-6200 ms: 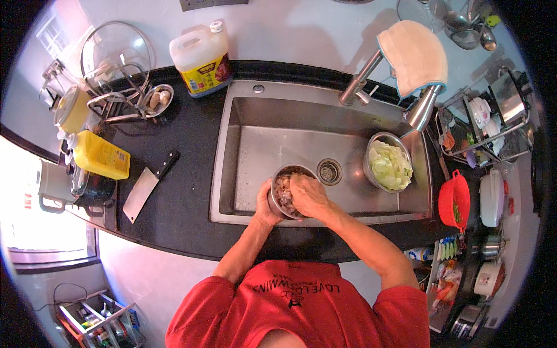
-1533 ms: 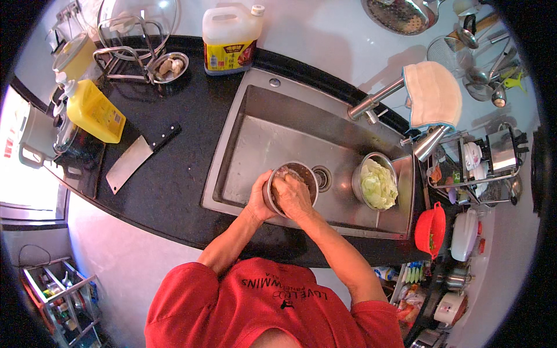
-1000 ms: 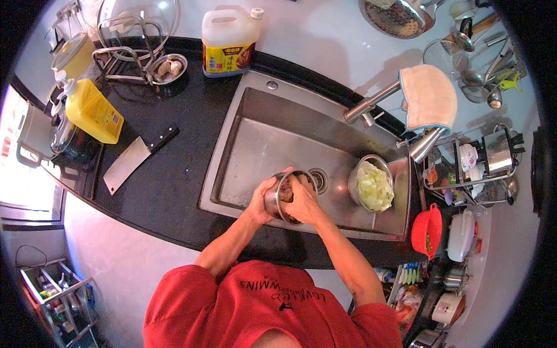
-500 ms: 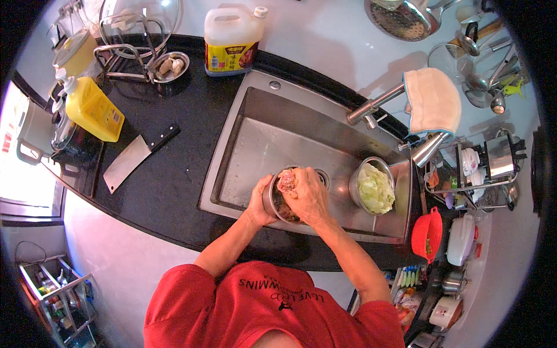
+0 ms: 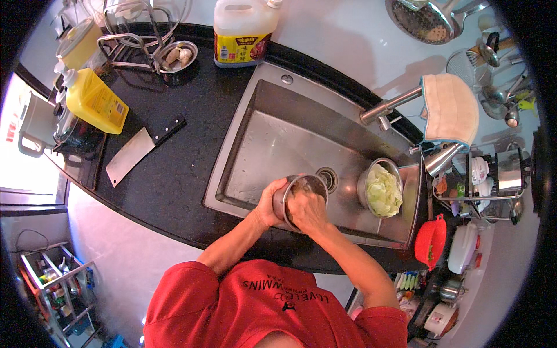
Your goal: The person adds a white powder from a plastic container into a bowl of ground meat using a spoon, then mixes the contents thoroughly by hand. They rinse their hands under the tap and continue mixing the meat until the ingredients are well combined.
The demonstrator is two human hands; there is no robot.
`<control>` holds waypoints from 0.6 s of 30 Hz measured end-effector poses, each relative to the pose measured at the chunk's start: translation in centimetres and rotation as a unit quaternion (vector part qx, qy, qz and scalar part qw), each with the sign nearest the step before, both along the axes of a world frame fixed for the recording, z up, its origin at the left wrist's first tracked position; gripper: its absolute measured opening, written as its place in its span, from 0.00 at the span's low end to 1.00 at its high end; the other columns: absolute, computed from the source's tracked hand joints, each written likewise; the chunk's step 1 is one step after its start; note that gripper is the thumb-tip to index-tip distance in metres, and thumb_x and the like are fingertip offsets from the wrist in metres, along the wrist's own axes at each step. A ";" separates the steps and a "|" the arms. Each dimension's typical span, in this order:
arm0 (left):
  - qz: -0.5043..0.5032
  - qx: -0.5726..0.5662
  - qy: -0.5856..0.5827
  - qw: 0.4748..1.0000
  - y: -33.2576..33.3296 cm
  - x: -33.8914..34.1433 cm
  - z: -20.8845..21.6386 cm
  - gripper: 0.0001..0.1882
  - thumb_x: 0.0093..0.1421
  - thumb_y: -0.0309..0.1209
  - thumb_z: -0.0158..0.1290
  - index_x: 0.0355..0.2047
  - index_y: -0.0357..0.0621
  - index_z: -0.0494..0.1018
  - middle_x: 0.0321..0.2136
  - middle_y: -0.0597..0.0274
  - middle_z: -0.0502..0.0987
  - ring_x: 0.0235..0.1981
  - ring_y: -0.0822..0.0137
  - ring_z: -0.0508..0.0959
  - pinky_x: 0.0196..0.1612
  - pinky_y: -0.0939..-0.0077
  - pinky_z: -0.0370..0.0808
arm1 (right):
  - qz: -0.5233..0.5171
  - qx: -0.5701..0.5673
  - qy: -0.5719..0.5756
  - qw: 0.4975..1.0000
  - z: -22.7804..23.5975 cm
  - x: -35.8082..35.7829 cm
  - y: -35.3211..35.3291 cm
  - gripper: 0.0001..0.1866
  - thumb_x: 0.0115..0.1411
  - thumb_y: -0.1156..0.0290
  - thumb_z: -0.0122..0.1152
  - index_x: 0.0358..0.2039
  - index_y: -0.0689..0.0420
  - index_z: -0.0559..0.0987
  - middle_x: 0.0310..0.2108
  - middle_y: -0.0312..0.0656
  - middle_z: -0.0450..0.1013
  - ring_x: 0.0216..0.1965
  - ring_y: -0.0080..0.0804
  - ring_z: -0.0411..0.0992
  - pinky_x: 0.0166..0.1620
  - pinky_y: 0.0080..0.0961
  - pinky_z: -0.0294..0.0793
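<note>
Pale walls (image 5: 342, 40) back a black counter (image 5: 185, 159), bright light (image 5: 26, 178) at far left.

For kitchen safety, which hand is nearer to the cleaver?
Left: the left hand holds the metal bowl, right of the cleaver; the right hand, in that bowl, is farther right.

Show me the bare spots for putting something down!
The black counter looks bare between the cleaver and the sink. The sink's floor looks bare left of the drain, beyond the left hand. Crowded: around the yellow bottle, and the sink's right end, with the bowl of leaves.
</note>
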State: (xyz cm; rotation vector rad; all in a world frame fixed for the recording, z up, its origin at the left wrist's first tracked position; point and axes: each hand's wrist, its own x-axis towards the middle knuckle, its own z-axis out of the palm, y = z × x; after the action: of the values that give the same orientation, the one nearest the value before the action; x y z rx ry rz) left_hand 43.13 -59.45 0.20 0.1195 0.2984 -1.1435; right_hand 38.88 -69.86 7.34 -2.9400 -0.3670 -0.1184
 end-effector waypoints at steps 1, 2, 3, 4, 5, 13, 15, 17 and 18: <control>-0.002 0.002 0.005 1.000 0.0 0.3 0.0 0.25 0.56 0.48 0.45 0.50 0.47 0.69 0.49 0.58 0.72 0.48 0.57 0.72 0.53 0.57 0.66 | -0.034 -0.012 0.005 0.999 -0.4 0.5 0.0 0.05 0.46 0.74 0.55 0.25 0.61 0.75 0.23 0.50 0.70 0.23 0.44 0.74 0.21 0.34 0.73; -0.003 0.004 0.018 1.000 0.0 0.2 -0.4 0.25 0.56 0.48 0.45 0.50 0.47 0.69 0.48 0.58 0.72 0.48 0.57 0.72 0.53 0.57 0.66 | -0.068 -0.025 0.010 0.997 -1.0 0.9 -0.1 0.04 0.46 0.75 0.55 0.24 0.61 0.74 0.23 0.50 0.71 0.23 0.45 0.74 0.21 0.34 0.73; -0.005 0.006 0.026 1.000 0.0 0.5 -0.7 0.25 0.56 0.48 0.45 0.50 0.47 0.69 0.48 0.58 0.72 0.48 0.57 0.72 0.53 0.57 0.66 | -0.085 -0.009 0.010 0.996 -1.6 1.5 -0.7 0.05 0.46 0.75 0.56 0.24 0.63 0.73 0.23 0.52 0.72 0.24 0.46 0.74 0.21 0.33 0.73; -0.007 0.008 0.034 0.999 -0.1 0.6 -1.0 0.25 0.56 0.48 0.46 0.49 0.47 0.69 0.47 0.58 0.73 0.48 0.58 0.72 0.53 0.58 0.66 | -0.101 -0.004 -0.014 0.995 -2.0 1.5 -0.7 0.06 0.48 0.73 0.55 0.24 0.62 0.73 0.23 0.51 0.72 0.23 0.45 0.74 0.21 0.33 0.73; -0.004 0.024 0.030 0.999 -0.1 0.6 -1.1 0.25 0.56 0.48 0.46 0.48 0.48 0.70 0.46 0.58 0.73 0.47 0.58 0.72 0.52 0.57 0.67 | -0.117 0.001 -0.037 0.992 -2.3 1.5 -0.6 0.07 0.49 0.71 0.55 0.25 0.62 0.72 0.22 0.50 0.72 0.22 0.45 0.74 0.21 0.33 0.73; 0.040 -0.119 0.009 0.992 0.4 0.8 -0.5 0.29 0.58 0.51 0.40 0.49 0.41 0.68 0.47 0.50 0.73 0.45 0.53 0.74 0.50 0.56 0.70 | 0.079 0.200 0.125 0.969 4.5 -1.0 -3.2 0.16 0.52 0.69 0.57 0.41 0.56 0.70 0.35 0.50 0.62 0.38 0.49 0.66 0.40 0.39 0.70; 0.009 -0.100 -0.010 0.995 0.4 0.1 -0.9 0.29 0.58 0.51 0.40 0.49 0.41 0.69 0.47 0.50 0.73 0.45 0.53 0.74 0.50 0.56 0.70 | 0.122 0.174 0.126 0.969 4.5 -1.7 -3.1 0.15 0.50 0.72 0.57 0.40 0.59 0.70 0.34 0.49 0.63 0.34 0.49 0.69 0.35 0.40 0.73; -0.001 -0.074 -0.026 0.997 0.2 -0.1 -1.3 0.28 0.59 0.50 0.39 0.48 0.41 0.69 0.46 0.50 0.73 0.45 0.52 0.73 0.51 0.55 0.69 | 0.113 0.104 0.107 0.982 3.6 -2.2 -2.3 0.14 0.50 0.73 0.57 0.38 0.60 0.70 0.31 0.48 0.62 0.31 0.46 0.70 0.31 0.36 0.74; 0.006 -0.093 -0.026 0.995 0.3 -0.1 -1.3 0.28 0.59 0.50 0.39 0.48 0.41 0.69 0.46 0.51 0.73 0.46 0.52 0.73 0.51 0.55 0.69 | 0.109 0.070 0.098 0.987 3.0 -2.3 -1.8 0.13 0.50 0.73 0.57 0.37 0.61 0.70 0.30 0.48 0.62 0.29 0.45 0.70 0.30 0.34 0.74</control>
State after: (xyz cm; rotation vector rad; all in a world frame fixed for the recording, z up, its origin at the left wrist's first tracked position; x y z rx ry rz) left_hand 43.03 -59.17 -1.14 -0.0167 0.1453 -1.1485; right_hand 36.62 -71.68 10.33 -2.7214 -0.6171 0.1646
